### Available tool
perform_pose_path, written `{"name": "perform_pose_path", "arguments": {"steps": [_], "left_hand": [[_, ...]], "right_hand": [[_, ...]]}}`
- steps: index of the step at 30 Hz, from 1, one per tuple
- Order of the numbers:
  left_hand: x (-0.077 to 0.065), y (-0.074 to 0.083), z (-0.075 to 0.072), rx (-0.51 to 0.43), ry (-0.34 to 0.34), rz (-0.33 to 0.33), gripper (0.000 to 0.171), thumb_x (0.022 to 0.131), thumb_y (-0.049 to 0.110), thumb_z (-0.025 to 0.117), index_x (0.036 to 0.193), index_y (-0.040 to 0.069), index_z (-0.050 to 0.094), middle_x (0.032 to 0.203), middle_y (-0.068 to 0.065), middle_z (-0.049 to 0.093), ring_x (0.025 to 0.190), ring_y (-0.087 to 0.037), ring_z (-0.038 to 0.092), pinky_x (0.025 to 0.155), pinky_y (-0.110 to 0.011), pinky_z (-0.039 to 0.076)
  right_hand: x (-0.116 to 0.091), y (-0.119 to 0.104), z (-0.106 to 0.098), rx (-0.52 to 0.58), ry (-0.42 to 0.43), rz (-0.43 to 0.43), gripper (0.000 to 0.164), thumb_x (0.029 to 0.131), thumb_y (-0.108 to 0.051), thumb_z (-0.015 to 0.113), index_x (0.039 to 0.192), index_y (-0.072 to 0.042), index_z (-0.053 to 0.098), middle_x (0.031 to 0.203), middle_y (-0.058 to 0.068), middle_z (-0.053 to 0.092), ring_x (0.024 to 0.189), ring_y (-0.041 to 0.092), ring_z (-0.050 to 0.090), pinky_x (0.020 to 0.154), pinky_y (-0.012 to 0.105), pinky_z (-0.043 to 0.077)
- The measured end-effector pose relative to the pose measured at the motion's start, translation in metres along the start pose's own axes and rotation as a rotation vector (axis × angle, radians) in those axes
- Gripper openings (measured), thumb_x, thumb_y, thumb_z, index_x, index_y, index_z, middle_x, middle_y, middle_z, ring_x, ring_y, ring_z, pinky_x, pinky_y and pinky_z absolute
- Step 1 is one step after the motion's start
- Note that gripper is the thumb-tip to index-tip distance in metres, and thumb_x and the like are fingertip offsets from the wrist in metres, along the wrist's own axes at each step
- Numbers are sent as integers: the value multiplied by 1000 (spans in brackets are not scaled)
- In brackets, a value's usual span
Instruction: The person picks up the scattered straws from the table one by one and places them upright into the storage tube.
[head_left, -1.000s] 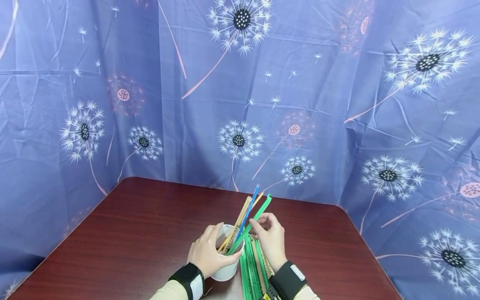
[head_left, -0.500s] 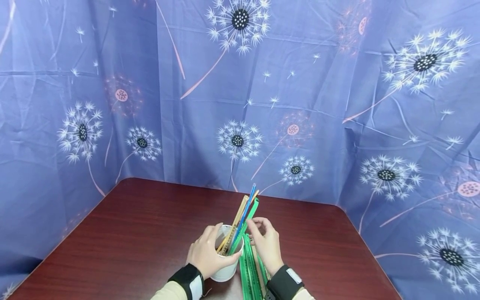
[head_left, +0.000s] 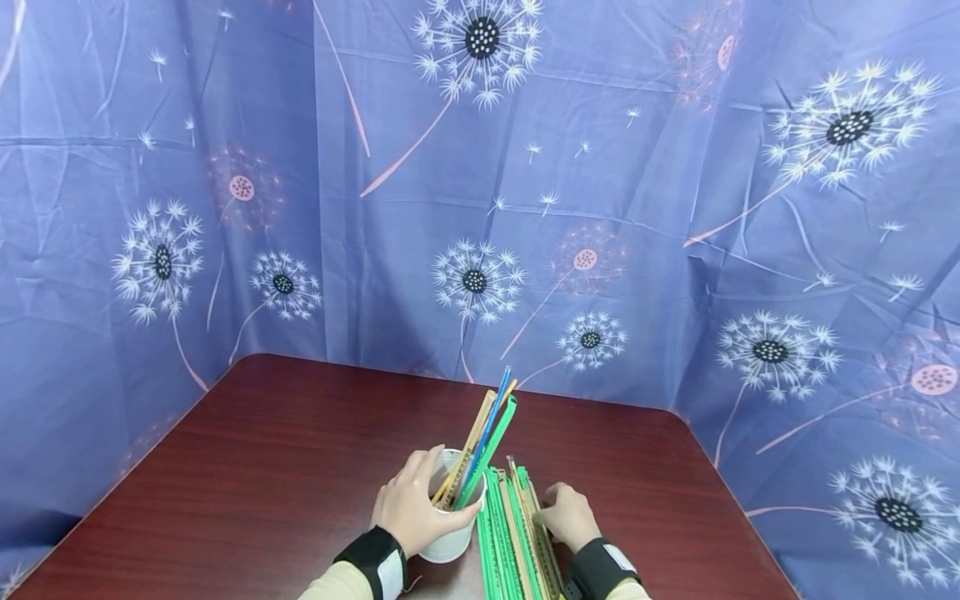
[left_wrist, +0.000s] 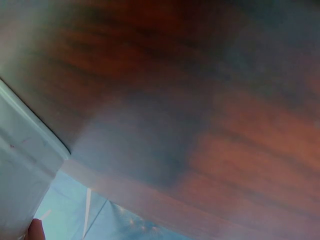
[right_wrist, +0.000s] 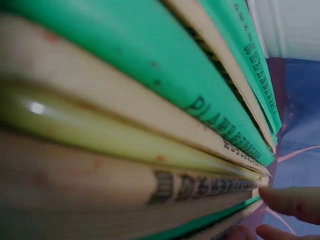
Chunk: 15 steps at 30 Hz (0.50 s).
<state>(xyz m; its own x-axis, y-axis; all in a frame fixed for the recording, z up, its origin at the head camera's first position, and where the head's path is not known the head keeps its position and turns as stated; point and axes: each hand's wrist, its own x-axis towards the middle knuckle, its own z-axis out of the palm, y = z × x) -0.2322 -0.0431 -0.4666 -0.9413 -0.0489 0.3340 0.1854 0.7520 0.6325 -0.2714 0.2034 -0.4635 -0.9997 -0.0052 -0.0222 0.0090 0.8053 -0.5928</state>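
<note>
My left hand (head_left: 414,507) grips a white cup (head_left: 450,546), thumb and fingers spread round its rim. Leaning to the right in the cup are a green stick (head_left: 497,440), a blue stick (head_left: 492,425) and a tan printed stick (head_left: 477,433). Beside it lies a row of long sticks, green ones (head_left: 491,533) and tan ones (head_left: 517,533), with dark lettering; a glossy yellow-green stick (right_wrist: 125,137) shows in the right wrist view. My right hand (head_left: 572,517) is at the row's right side, its fingertips (right_wrist: 290,200) by the far stick ends, a gap between them.
The dark red wooden table (head_left: 300,450) stretches to the left and behind the cup. A blue curtain (head_left: 405,275) with dandelion prints hangs along the table's back and sides. The left wrist view is mostly blurred tabletop.
My right hand has let go of the green stick, which now leans in the cup beside the blue one. The hand has moved down and right to the row. My left hand stays on the cup.
</note>
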Motion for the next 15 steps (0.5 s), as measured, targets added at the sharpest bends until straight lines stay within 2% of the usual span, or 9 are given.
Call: {"name": "perform_pose_path", "arguments": {"steps": [5,8,11,15], "left_hand": [[1,1,0,4,8,1,94,65,76,72,138,18,55,123,-2,62,93,-23,67,74,-45,54],[1,1,1,6,8,-1,95,65,77,72,138,19,55,123,-2,62,94,-23,67,74,-45,54],[0,1,1,1,3,-5,95,65,77,72,138,19,55,123,-2,62,95,-24,67,75,-47,54],[0,0,1,-1,4,-2,95,66,77,71,138,18,55,123,-2,62,95,-25,67,75,-47,54]], "right_hand": [[3,3,3,8,-34,11,28,74,3,63,100,11,64,86,21,66,56,19,63,48,31,53],[3,4,4,12,-37,15,26,73,3,62,97,10,64,83,20,66,52,19,63,47,30,53],[3,3,4,23,-31,23,26,74,1,63,98,10,64,82,20,66,54,19,64,46,31,54],[3,-1,0,55,17,25,28,77,-2,65,102,10,65,85,21,68,62,20,65,50,32,55]]}}
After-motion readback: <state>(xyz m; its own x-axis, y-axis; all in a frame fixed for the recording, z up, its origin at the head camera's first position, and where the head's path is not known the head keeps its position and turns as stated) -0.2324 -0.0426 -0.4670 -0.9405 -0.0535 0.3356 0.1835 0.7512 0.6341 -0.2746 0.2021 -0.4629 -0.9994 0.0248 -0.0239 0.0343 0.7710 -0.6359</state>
